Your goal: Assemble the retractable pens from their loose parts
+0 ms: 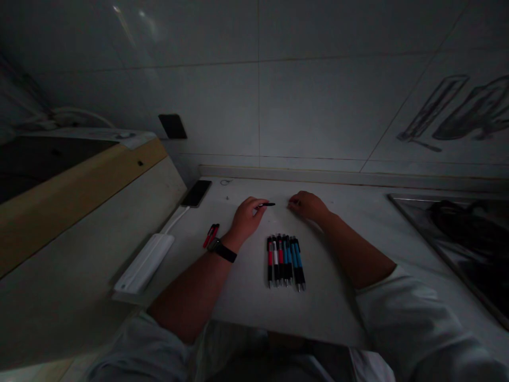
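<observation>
My left hand (248, 217), with a dark watch on its wrist, pinches a short black pen part (268, 204) that points right, above the white counter. Opposite it, my right hand (306, 205) is closed, thumb and fingertips together; whatever is between them is too small and dark to make out. The two hands are a little apart. Nearer to me lies a row of several click pens (284, 262) with red, white and blue barrels and black grips, their metal tips toward me. Red and black pen pieces (211, 235) lie left of my left wrist.
On the left, a white power strip (145, 262) and a dark phone (197, 193) lie beside a slanted panel (99, 233). A small ring-like item (226, 182) is near the tiled back wall (310, 111). A metal-edged stove (457, 239) bounds the right side.
</observation>
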`<state>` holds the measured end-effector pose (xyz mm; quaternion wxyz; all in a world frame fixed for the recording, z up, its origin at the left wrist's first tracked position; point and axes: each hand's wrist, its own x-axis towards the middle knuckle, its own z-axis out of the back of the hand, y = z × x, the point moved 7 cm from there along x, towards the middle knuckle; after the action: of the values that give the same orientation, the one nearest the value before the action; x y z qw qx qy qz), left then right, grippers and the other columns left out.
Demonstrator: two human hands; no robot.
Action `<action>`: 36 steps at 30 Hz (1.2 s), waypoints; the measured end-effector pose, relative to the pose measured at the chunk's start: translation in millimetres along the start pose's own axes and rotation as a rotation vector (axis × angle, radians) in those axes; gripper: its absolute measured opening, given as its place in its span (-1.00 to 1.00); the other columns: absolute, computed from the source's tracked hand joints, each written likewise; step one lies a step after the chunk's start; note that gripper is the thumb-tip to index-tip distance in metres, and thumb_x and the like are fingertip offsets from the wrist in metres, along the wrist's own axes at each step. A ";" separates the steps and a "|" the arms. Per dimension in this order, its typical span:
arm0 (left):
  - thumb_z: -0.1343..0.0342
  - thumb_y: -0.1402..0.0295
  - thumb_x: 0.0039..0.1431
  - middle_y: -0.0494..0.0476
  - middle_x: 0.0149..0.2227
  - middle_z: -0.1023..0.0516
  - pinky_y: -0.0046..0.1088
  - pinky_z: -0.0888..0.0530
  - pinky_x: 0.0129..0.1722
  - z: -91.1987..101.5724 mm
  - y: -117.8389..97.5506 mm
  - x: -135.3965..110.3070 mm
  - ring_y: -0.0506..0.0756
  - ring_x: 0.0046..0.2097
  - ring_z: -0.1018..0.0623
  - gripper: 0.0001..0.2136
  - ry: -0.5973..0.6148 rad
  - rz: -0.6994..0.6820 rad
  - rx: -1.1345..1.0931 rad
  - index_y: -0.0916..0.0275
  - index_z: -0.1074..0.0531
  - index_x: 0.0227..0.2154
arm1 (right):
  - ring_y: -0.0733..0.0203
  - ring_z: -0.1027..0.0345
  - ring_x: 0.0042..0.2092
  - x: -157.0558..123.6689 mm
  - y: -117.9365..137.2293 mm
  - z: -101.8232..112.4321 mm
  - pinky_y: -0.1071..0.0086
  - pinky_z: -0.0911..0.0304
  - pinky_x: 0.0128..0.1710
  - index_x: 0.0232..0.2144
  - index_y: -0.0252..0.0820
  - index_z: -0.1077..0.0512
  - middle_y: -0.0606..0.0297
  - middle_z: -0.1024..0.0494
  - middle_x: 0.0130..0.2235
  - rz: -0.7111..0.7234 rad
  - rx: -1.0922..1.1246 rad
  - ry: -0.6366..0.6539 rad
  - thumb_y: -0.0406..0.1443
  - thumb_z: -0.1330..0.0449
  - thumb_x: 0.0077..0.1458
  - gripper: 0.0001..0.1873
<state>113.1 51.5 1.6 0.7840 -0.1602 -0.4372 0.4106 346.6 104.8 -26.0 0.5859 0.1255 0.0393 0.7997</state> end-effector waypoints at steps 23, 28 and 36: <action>-0.05 0.25 0.43 0.15 -0.09 -0.62 -0.24 -0.50 0.04 10.8 7.1 1.5 0.15 -0.01 -0.59 -0.78 -0.131 0.022 -0.044 0.15 -0.56 -0.05 | 0.23 -0.46 -0.17 -21.1 45.6 83.0 0.40 -0.27 -0.11 -0.07 -0.16 -0.54 0.20 -0.63 -0.10 0.149 0.267 -0.201 -0.36 -0.19 0.30 -0.81; -0.06 0.24 0.42 0.15 -0.09 -0.62 -0.22 -0.51 0.04 5.5 4.5 1.3 0.16 -0.02 -0.59 -0.77 -0.083 0.015 -0.029 0.14 -0.57 -0.05 | 0.19 -0.49 -0.16 -44.5 -8.8 155.2 0.32 -0.37 -0.10 -0.12 -0.13 -0.52 0.20 -0.63 -0.15 0.032 0.450 -0.506 -0.16 -0.17 0.33 -0.78; -0.07 0.24 0.40 0.14 -0.08 -0.62 -0.22 -0.51 0.03 3.0 0.3 1.2 0.16 -0.03 -0.59 -0.78 -0.049 0.006 -0.038 0.12 -0.57 -0.05 | 0.20 -0.49 -0.21 -74.1 -133.4 156.6 0.34 -0.42 -0.21 -0.17 -0.17 -0.47 0.19 -0.61 -0.18 -0.220 0.489 -0.747 -0.15 -0.16 0.26 -0.77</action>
<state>110.8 52.3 3.8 0.7684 -0.1662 -0.4637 0.4085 529.9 62.9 85.7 0.5944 0.5349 0.0259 0.5999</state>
